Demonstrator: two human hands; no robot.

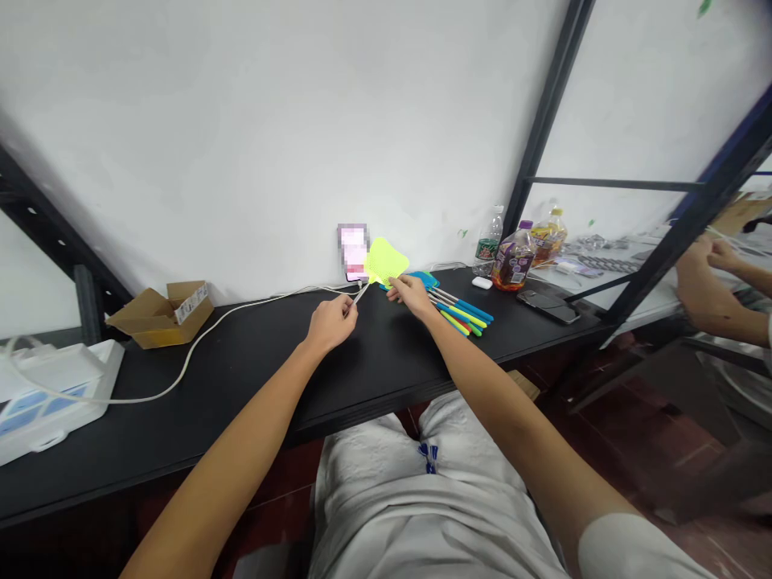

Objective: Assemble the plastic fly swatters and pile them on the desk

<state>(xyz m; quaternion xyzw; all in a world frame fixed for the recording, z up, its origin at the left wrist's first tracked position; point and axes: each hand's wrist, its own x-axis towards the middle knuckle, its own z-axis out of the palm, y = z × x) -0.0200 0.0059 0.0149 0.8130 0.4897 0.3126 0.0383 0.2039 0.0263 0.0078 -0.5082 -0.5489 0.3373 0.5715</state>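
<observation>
A bright yellow-green fly swatter is raised above the black table in front of me. Its thin metal shaft runs down into my left hand, whose fingers are closed around it; the handle end is hidden by that hand. At the lower right edge of the swatter head, my right hand pinches with thumb and fingers. Just right of and partly behind that hand lies a pile of more fly swatters with blue, yellow, green and red handles. A lit phone leans on the wall behind the swatter head.
An open cardboard box and a white power strip with a cable stand left on the table. To the right are a clear bottle, purple-capped bottle, white case and dark phone. Another person's arm shows beyond the frame.
</observation>
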